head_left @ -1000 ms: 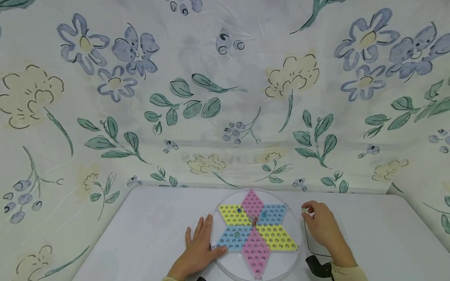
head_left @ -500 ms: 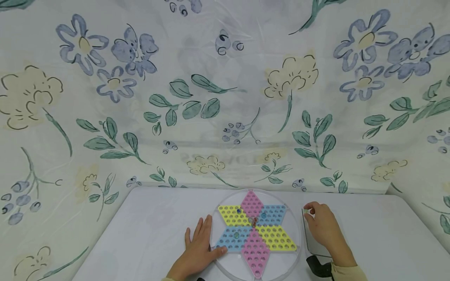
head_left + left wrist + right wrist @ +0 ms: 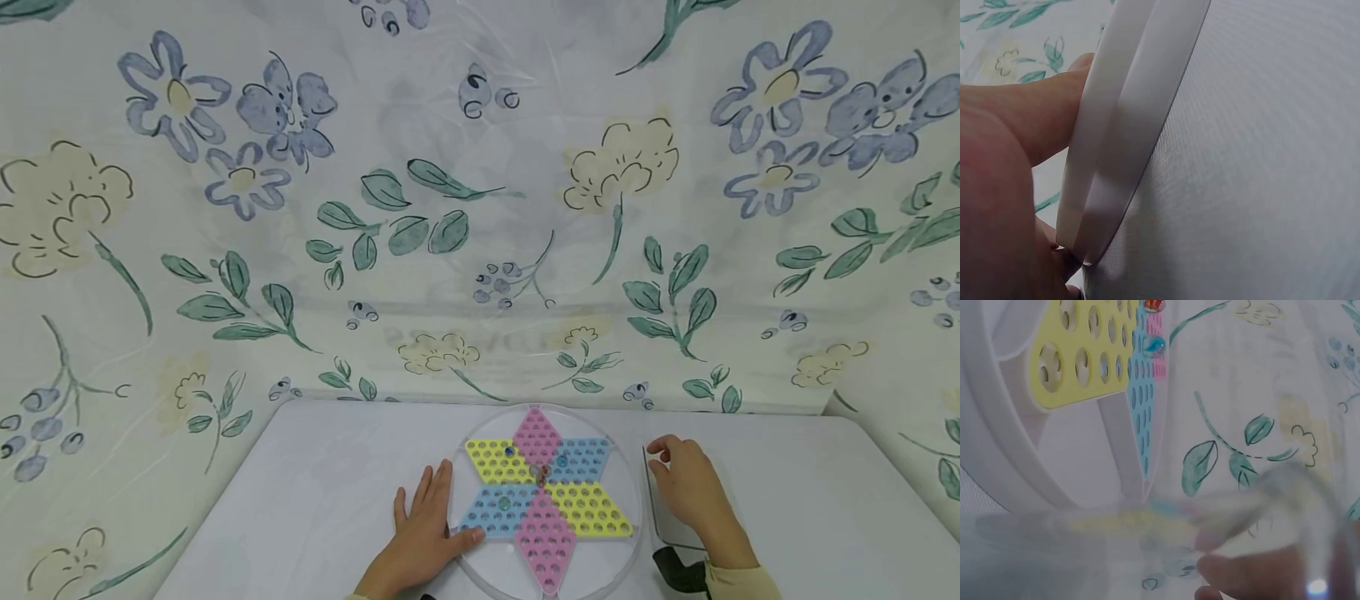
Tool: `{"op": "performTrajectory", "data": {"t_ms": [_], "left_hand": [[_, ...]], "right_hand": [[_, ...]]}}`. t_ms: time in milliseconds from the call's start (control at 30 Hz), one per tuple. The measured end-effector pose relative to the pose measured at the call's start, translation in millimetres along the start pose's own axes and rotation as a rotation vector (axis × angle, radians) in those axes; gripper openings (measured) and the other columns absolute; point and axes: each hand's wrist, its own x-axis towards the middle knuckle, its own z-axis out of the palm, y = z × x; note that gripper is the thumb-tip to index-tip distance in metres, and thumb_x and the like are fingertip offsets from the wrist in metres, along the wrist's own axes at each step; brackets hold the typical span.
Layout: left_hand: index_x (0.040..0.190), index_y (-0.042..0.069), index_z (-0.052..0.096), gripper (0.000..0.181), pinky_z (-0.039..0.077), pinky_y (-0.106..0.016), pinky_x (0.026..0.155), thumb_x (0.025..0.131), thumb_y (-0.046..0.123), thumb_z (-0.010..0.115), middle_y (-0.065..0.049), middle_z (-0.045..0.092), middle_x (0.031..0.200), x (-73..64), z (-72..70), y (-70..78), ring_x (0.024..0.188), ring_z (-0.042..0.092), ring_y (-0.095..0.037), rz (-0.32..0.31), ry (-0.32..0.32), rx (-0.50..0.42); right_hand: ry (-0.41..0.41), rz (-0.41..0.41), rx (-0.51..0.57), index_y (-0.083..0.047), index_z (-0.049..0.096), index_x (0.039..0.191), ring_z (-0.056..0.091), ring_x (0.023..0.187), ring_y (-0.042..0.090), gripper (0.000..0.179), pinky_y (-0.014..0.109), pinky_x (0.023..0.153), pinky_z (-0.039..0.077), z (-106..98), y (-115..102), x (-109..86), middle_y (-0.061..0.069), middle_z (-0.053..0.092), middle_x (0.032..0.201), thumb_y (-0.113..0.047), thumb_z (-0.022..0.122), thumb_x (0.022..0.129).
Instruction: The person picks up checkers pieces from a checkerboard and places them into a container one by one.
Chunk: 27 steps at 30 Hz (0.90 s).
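Observation:
A round white Chinese checkers board [image 3: 491, 575] with a pink, yellow and blue star bears several glass marbles. My left hand [image 3: 420, 533] lies at its left side, fingers straight and thumb across the rim; the left wrist view shows the thumb [image 3: 1041, 112] against the white rim [image 3: 1122, 125]. To the right of the board my right hand [image 3: 690, 483] hovers over a clear plastic container [image 3: 671, 537], thumb and forefinger a little apart. No marble shows between them. In the right wrist view its fingers [image 3: 1254, 569] are blurred, partly behind the clear plastic [image 3: 1097, 531].
Reddish marbles [image 3: 543, 475] gather at the star's centre. A dark blue marble [image 3: 509, 451] sits on yellow, a greenish one [image 3: 504, 503] and a blue one [image 3: 562, 460] on blue. The white table [image 3: 300, 500] meets a floral cloth [image 3: 420, 275] behind.
A pale green marble seen between my right thumb and forefinger earlier no longer shows there; those fingers have parted slightly and dropped a little. My left hand and the board stay put.

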Motion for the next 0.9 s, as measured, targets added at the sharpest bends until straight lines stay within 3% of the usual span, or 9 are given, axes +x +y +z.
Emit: {"op": "performTrajectory", "data": {"t_ms": [400,900], "left_hand": [[0.157,-0.007,0.015,0.110,-0.017,-0.068,0.111,0.086,0.054,0.072,-0.025,0.015,0.165,-0.1,0.1,0.2,0.152,0.001,-0.045,-0.006,-0.004,-0.006],[0.157,-0.007,0.016,0.109,-0.017,-0.068,0.111,0.086,0.054,0.072,-0.025,0.015,0.164,-0.8,0.5,0.6,0.151,0.001,-0.046,0.000,-0.001,-0.002]], "right_hand": [[0.030,-0.039,-0.001,0.009,0.063,0.112,0.058,0.086,0.032,0.021,0.049,0.074,0.053,-3,-6,-4.4,0.019,0.060,0.096,-0.002,0.061,0.094],[0.033,-0.033,0.046,0.005,0.063,0.116,0.054,0.083,0.025,0.024,0.040,0.072,0.053,5,-28,-9.0,0.015,0.059,0.100,-0.005,0.066,0.094]]}}
